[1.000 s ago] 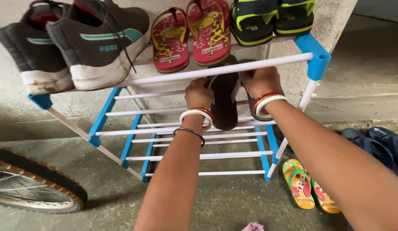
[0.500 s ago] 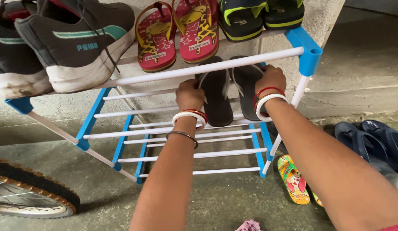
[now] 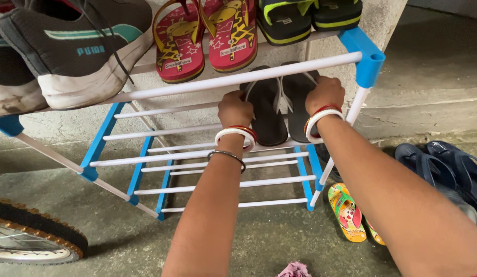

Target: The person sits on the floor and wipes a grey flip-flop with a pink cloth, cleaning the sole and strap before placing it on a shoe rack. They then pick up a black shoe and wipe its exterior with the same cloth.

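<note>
Head view: just right of the frame's centre, two black flip-flops lie side by side on the middle tier of a blue-and-white shoe rack [image 3: 362,56], toes pointing away toward the wall. The left hand [image 3: 235,109] rests against the left edge of the left black flip-flop [image 3: 266,115], its fingers curled around that edge, so the sole lies just to the right of the knuckles. The right hand [image 3: 324,94] sits on the right black flip-flop [image 3: 299,105], fingers bent down over the strap area near its upper right side; most of the sole shows to the left of and below the hand. How tightly either hand grips cannot be told, since the fingertips are hidden. Both wrists carry red and white bangles.

On the top tier, in the upper part of the frame, stand dark sneakers [image 3: 79,48] at the left, a pair of pink flip-flops [image 3: 205,36] in the middle and black-and-green sandals [image 3: 305,18] at the right. On the concrete floor at the lower right lie colourful small flip-flops [image 3: 351,218], with dark blue sandals [image 3: 443,169] near the right edge. A bicycle tyre [image 3: 33,231] fills the lower left corner.
</note>
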